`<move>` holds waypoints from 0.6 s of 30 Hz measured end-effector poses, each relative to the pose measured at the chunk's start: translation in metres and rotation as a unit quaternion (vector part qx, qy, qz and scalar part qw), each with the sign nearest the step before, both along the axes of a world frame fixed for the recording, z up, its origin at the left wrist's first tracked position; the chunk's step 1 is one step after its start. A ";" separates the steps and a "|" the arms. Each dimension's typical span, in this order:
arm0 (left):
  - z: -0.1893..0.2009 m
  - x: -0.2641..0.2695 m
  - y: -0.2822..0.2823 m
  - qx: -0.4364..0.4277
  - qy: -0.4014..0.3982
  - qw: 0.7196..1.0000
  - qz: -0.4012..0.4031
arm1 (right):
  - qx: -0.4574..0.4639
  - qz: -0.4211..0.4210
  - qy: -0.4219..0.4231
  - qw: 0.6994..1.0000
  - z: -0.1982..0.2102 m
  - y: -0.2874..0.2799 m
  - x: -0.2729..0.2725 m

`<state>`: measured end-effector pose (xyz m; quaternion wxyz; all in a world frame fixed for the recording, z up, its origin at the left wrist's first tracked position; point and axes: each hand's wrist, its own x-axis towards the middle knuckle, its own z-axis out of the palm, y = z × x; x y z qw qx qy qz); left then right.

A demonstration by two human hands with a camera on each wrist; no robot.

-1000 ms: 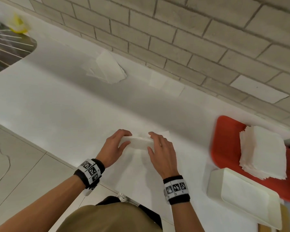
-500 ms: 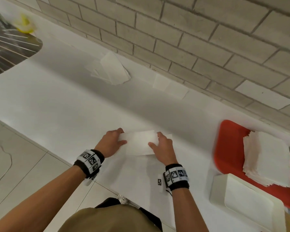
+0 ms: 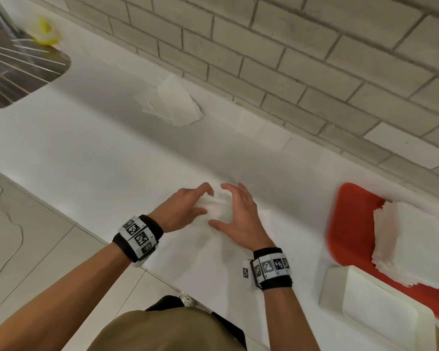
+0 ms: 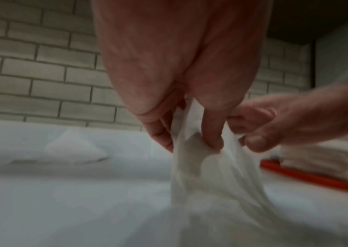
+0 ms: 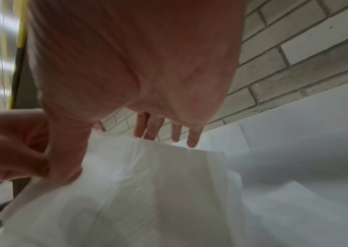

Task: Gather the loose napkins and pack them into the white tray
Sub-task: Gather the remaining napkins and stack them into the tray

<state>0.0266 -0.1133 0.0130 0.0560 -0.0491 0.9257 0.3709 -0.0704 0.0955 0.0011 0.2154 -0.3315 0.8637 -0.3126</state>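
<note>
A white napkin (image 3: pixel 217 210) is held just above the white counter between both hands. My left hand (image 3: pixel 185 211) pinches its left side between thumb and fingers (image 4: pixel 211 133). My right hand (image 3: pixel 238 211) grips the right side, thumb in front and fingers (image 5: pixel 192 140) behind the sheet (image 5: pixel 153 183). The paper (image 4: pixel 206 175) hangs bunched down to the counter. The white tray (image 3: pixel 340 292) lies at the front right, well right of my hands. A loose heap of napkins (image 3: pixel 173 102) lies by the brick wall, and flat napkins (image 3: pixel 249 122) lie to its right.
A red tray (image 3: pixel 347 224) behind the white tray carries a tall napkin stack (image 3: pixel 413 244). A sink (image 3: pixel 15 64) with a yellow item (image 3: pixel 45 31) is at the far left. The counter's front edge (image 3: pixel 86 224) runs diagonally below my left wrist.
The napkin was stretched flat between my hands; now the hands have come close together and the paper is bunched between them.
</note>
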 end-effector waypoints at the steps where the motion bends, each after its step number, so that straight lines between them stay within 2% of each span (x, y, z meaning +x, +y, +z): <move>1: 0.017 -0.001 0.006 0.027 0.040 0.999 0.004 | -0.005 0.018 -0.012 1.000 0.011 0.001 -0.005; 4: 0.053 -0.004 0.015 0.083 0.142 0.984 0.067 | -0.041 0.015 -0.042 0.998 0.044 0.016 -0.022; 6: 0.056 -0.006 0.017 0.115 0.161 0.972 0.129 | -0.071 -0.022 -0.059 0.995 0.057 0.035 -0.036; 8: 0.045 -0.009 0.021 0.139 0.121 0.966 0.182 | -0.085 -0.070 -0.079 0.991 0.060 0.054 -0.049; 10: 0.021 -0.013 0.030 0.141 0.058 0.967 0.205 | -0.060 -0.116 -0.084 0.988 0.045 0.068 -0.061; 15: -0.046 -0.019 0.052 0.107 -0.061 0.977 0.172 | 0.076 -0.154 -0.050 0.984 -0.018 0.080 -0.075; 18: -0.064 -0.023 0.062 0.022 -0.125 0.983 0.132 | 0.145 -0.130 -0.029 0.980 -0.038 0.077 -0.070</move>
